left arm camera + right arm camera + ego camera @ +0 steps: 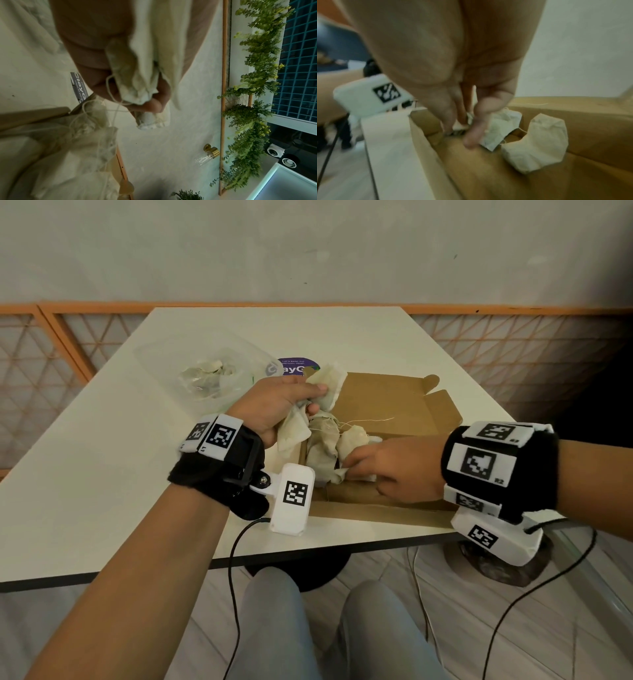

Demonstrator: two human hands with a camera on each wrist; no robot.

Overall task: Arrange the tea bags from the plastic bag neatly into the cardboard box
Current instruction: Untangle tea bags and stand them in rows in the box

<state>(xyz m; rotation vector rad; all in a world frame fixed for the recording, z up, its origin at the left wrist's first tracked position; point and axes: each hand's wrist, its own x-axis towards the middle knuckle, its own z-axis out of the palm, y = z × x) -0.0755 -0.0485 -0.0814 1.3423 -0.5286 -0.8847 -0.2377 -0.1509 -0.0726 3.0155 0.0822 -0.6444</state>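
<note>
An open brown cardboard box (394, 402) lies on the white table, with several pale tea bags (325, 446) heaped in its left end. My left hand (281, 402) hovers over the box's left edge and grips a bunch of tea bags (325, 386); in the left wrist view the bunch (144, 75) is squeezed between fingers and thumb, strings dangling. My right hand (387, 467) reaches into the box from the right and pinches a tea bag (342, 472) near the front wall. In the right wrist view its fingertips (471, 140) touch bags (501, 129) on the box floor.
A clear plastic bag (212, 371) holding more tea bags lies on the table behind my left hand. A purple round sticker (298, 364) sits on the tabletop. The box's flaps (442, 405) stand open at the right. Cables hang from both wrist cameras below the table's front edge.
</note>
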